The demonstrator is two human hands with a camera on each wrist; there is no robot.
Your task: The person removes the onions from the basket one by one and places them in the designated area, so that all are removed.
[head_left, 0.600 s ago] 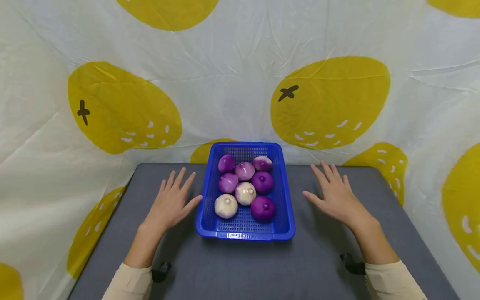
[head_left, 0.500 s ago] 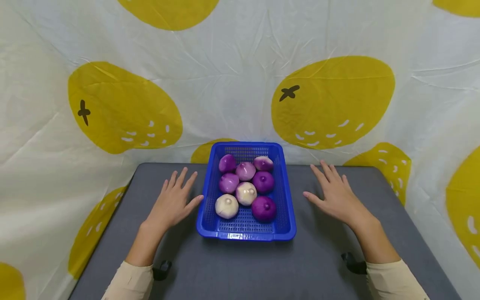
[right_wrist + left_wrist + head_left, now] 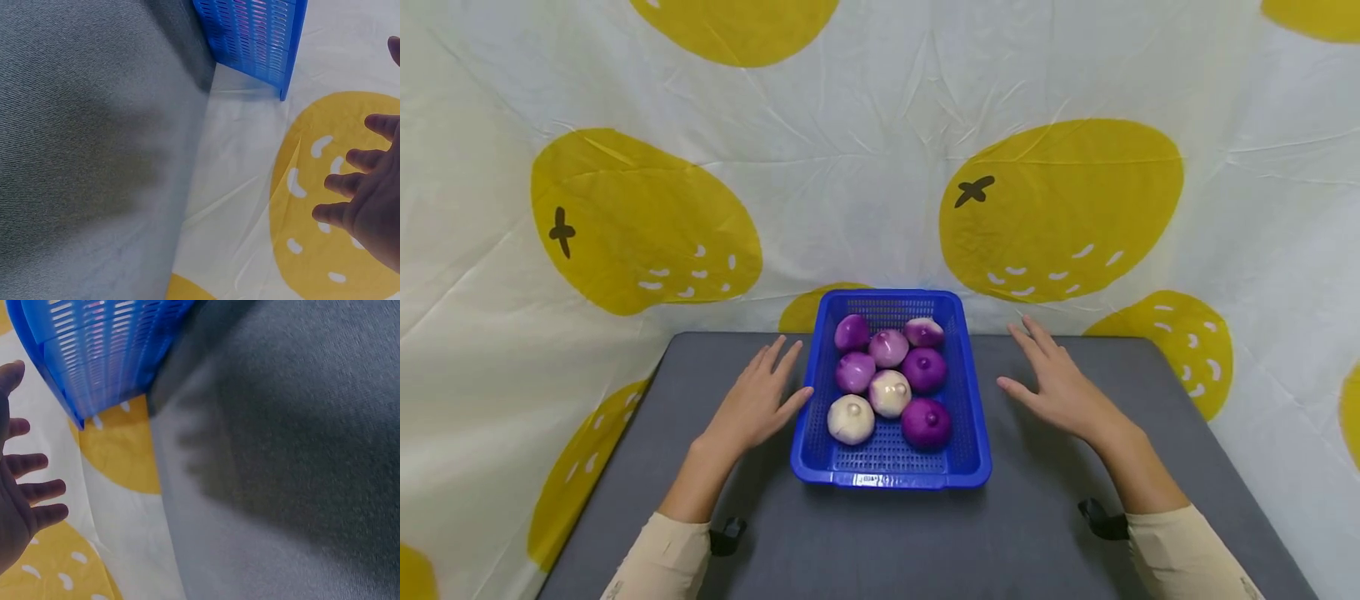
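Observation:
A blue plastic basket (image 3: 889,481) sits at the middle of the table, holding several onions: purple ones, such as a dark purple onion (image 3: 927,423), and whiter ones, such as a white onion (image 3: 851,419). To its left is my left hand (image 3: 751,410), fingers spread and holding nothing. Its thumb overlaps the basket's left rim in the head view; in the left wrist view the hand (image 3: 19,506) appears apart from the basket wall (image 3: 106,356). My right hand (image 3: 1067,396) hovers right of the basket, fingers extended, a gap between them; the right wrist view shows that hand (image 3: 378,194) bare too.
The grey table (image 3: 887,550) ends at the back against a white cloth (image 3: 850,217) with yellow fruit prints. The cloth also hangs along both sides. A black strap device sits at each wrist, by the beige sleeves (image 3: 662,557).
Both hands have shifted slightly inward toward the basket and turned a little. The head view has tilted slightly, so the basket appears lower. The onions lie as before in the basket.

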